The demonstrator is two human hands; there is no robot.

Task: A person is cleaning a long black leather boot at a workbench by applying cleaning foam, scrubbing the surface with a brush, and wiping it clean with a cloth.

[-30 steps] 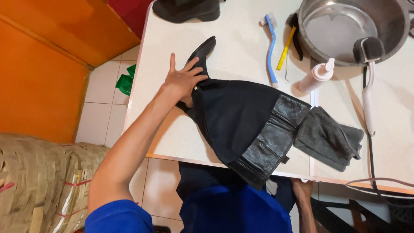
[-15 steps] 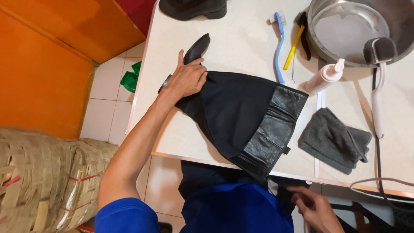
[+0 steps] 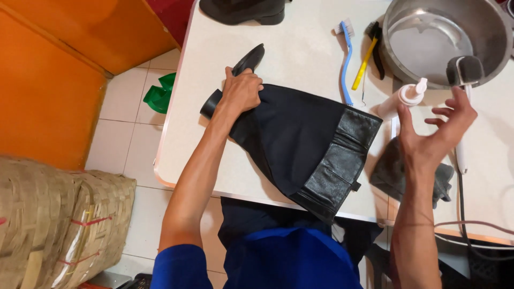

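We press our left hand (image 3: 242, 92) down, fingers curled, on the ankle of a tall black boot (image 3: 300, 142) with a soft cloth shaft and a wrinkled leather cuff, lying flat across the near left part of the white table (image 3: 300, 48). Our right hand (image 3: 436, 134) hovers wide open, holding nothing, just near a white pump bottle (image 3: 401, 99) and above a grey rag (image 3: 396, 174). The shaft looks limp and light, so we judge the stiff foot and heel the firmest place to grip. We count one boot here, a second dark shoe (image 3: 243, 9) at the far edge, two brushes, blue (image 3: 346, 59) and yellow (image 3: 365, 63), and one steel basin (image 3: 447, 37).
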